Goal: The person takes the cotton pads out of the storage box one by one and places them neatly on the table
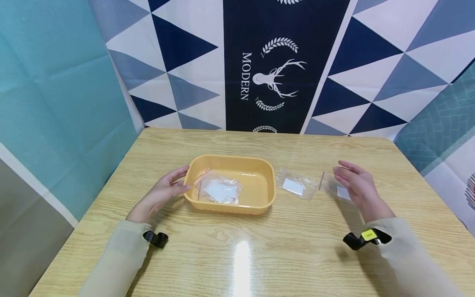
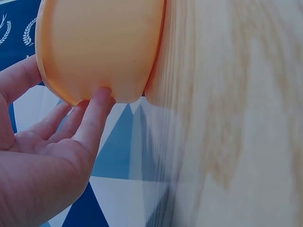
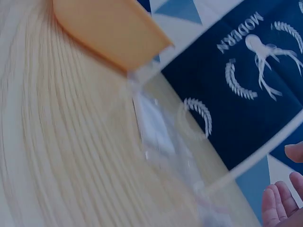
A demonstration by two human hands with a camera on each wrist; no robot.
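My left hand [image 1: 165,192] grips the left end of a yellow plastic basin [image 1: 222,209], thumb over the rim and fingers against the outer wall [image 2: 102,52]. Inside the basin lie several clear zip bags [image 1: 219,189] with white contents, overlapping at its left side. On the table to the right of the basin is a flat clear zip bag [image 1: 293,185] holding a white piece. My right hand [image 1: 358,185] hovers farther right with loosely bent fingers and nothing in them. Partly hidden under it is another white piece [image 1: 344,193], apparently bagged.
A wood-grain table [image 1: 208,255] spans the view, with a bright light reflection near its front. A patterned cloth [image 1: 274,62] hangs behind it, and a teal cloth [image 1: 63,82] at the left. Each wrist bears a black strap-mounted device.
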